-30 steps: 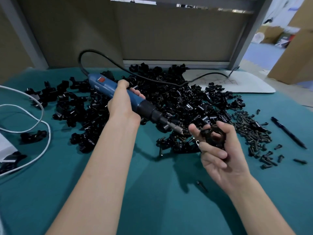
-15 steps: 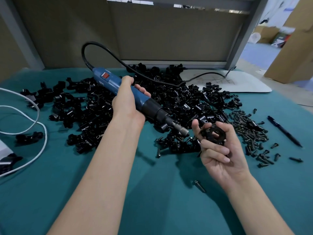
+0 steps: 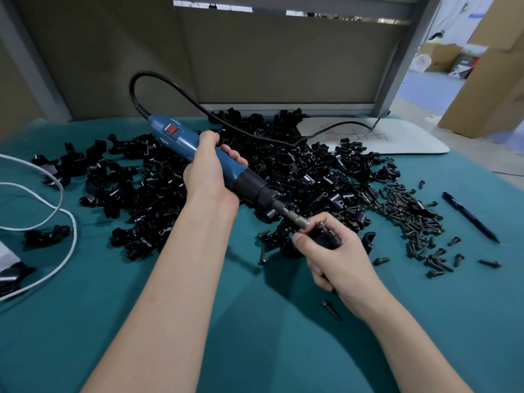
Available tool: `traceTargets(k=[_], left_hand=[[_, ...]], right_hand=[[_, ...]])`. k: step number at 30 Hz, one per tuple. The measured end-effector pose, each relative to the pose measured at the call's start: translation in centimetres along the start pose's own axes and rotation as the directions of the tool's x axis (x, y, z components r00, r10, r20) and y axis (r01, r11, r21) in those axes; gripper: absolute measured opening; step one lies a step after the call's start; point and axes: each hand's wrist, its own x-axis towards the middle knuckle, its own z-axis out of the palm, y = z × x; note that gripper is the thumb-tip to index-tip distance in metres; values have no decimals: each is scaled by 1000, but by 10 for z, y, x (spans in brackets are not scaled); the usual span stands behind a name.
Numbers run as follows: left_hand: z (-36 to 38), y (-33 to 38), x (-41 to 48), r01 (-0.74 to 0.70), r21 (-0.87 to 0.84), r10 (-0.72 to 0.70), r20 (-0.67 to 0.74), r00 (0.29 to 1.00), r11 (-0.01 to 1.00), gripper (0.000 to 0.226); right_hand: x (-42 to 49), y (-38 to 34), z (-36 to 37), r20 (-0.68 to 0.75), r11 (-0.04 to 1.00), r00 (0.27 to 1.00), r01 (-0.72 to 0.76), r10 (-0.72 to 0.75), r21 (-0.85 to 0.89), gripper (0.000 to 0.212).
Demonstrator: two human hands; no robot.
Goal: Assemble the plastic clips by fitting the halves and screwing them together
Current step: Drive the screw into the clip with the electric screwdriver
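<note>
Your left hand [image 3: 208, 177] grips the screwdriver [image 3: 175, 137], its tip on the clip [image 3: 326, 238] pinched in your right hand [image 3: 337, 259], so one clip seems mid-screwing, with the pile of halves [image 3: 312, 171] at twelve o'clock and the screws [image 3: 408, 217] at three o'clock left to do.

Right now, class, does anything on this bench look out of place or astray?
One screw lies alone on the mat near the right hand, apart from the screw pile at right. More loose screws lie scattered past the pile's near edge. Nothing looks damaged.
</note>
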Motion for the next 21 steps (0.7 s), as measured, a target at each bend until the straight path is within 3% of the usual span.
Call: traceTargets(k=[21], left_hand=[[-2, -10, -1, -56, 109, 59, -27, 998, 992, 15]], right_hand=[[-2, 3, 5, 68, 981, 997, -31, 45, -191, 21]])
